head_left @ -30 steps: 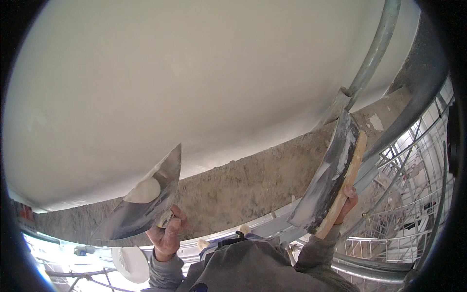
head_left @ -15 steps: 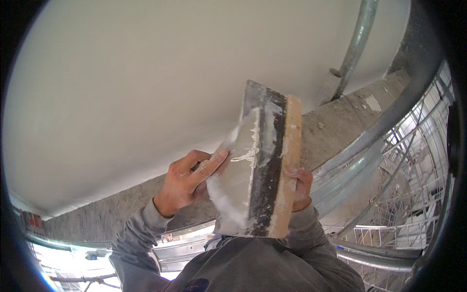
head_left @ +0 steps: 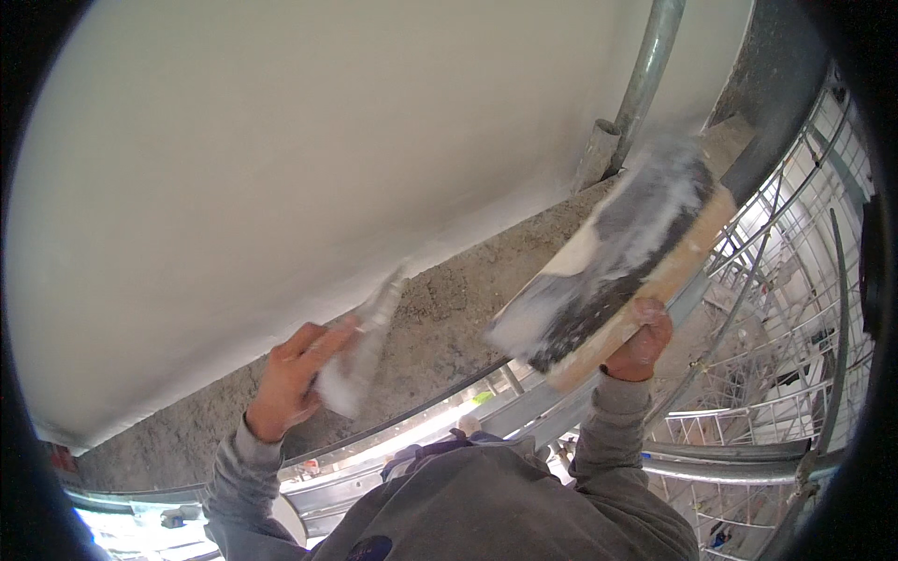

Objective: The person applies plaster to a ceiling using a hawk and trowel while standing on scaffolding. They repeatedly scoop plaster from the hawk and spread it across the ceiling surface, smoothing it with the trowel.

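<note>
My right hand (head_left: 640, 340) grips the tan wooden back edge of a wide plastering blade (head_left: 613, 266). The blade is dark with white plaster smeared over it, tilted up to the right and blurred by motion. My left hand (head_left: 292, 379) is closed round a smaller putty knife (head_left: 365, 351), also whitened and blurred, with its thin end pointing up toward the wall. The two tools are apart. Behind them stands a smooth white plastered wall (head_left: 309, 159); neither tool clearly touches it.
A rough grey concrete ledge (head_left: 449, 309) runs below the wall. At the upper right a metal pipe (head_left: 650, 79) stands beside a short pipe stub (head_left: 599, 154). White wire mesh (head_left: 776, 393) and scaffold tubes (head_left: 725, 472) curve along the right side.
The wide blade has moved right and tilted, away from my left hand. My left hand with the putty knife has drawn left and down. Less plaster shows on the wide blade's edge.
</note>
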Motion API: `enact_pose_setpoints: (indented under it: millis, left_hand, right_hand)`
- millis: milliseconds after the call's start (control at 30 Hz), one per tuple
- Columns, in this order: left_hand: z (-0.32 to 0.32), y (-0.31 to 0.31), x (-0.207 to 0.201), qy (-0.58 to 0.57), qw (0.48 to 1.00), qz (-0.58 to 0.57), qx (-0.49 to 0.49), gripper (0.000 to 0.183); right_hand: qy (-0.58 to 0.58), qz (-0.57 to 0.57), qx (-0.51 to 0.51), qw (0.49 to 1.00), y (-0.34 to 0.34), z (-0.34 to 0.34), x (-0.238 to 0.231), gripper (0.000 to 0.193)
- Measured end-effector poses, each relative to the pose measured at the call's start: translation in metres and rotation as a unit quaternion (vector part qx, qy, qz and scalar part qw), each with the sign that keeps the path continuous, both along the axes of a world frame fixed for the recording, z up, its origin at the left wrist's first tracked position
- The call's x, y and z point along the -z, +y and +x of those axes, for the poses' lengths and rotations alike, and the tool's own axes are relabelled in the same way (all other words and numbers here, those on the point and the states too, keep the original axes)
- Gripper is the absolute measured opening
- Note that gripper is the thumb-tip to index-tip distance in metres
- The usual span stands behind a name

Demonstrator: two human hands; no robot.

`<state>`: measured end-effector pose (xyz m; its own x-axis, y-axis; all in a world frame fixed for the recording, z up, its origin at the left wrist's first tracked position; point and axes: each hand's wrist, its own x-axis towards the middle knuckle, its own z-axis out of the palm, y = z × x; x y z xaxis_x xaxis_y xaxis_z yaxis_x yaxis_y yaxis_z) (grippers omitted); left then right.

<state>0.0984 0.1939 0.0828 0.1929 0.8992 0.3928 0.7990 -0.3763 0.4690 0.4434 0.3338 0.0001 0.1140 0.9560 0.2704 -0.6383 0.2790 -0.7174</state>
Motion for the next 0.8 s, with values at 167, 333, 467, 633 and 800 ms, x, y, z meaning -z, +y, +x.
enact_pose_setpoints:
  millis: [167,333,467,633,800]
  left_hand:
    - [-0.006,-0.059,0.009,-0.383,0.915,-0.111,-0.066,0.024]
    - [-0.011,-0.092,0.015,-0.477,0.875,-0.047,-0.064,0.030]
    - [-0.017,-0.105,0.020,-0.523,0.848,0.019,-0.085,0.033]
    - [-0.037,-0.139,0.039,-0.534,0.826,0.109,-0.143,0.032]
    - [-0.055,-0.157,0.038,-0.572,0.803,0.127,-0.107,0.030]
  right_hand:
    - [-0.240,0.083,0.245,0.936,0.011,0.018,-0.021,0.009]
    - [-0.450,0.284,0.280,0.799,0.044,-0.014,-0.058,0.015]
    - [-0.335,0.168,0.208,0.903,0.106,-0.050,-0.051,0.030]
    - [-0.124,-0.062,0.193,0.971,0.154,-0.117,-0.059,0.025]
    - [-0.322,-0.079,0.292,0.897,0.231,-0.107,-0.028,0.022]
